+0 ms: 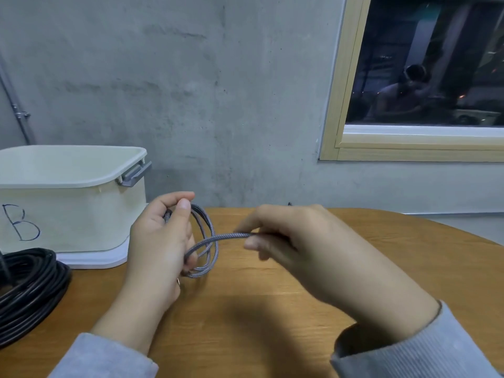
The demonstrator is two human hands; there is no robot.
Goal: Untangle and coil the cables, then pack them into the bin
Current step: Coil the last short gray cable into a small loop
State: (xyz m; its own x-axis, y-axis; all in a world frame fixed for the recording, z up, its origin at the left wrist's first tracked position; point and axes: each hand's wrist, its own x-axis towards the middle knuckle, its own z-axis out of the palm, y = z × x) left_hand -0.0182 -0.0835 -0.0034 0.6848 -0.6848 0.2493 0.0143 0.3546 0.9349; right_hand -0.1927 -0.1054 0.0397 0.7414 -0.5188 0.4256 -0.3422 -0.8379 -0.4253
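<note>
A grey braided cable (208, 241) is wound into a small coil of several loops just above the wooden table. My left hand (158, 241) grips that coil, thumb on top and fingers curled round the loops. My right hand (289, 238) pinches the free end of the same cable, which runs out of the coil to the right; the tip is hidden inside the fingers. A cream bin (73, 200) marked with a blue "B" stands at the back left, on a white base. A coiled black cable (30, 290) lies at the left edge, in front of the bin.
The round wooden table (245, 309) ends at a curved edge on the right. A grey concrete wall stands right behind it, with a wood-framed window (420, 77) at the upper right. The bin has a grey latch (135, 174) on its right side.
</note>
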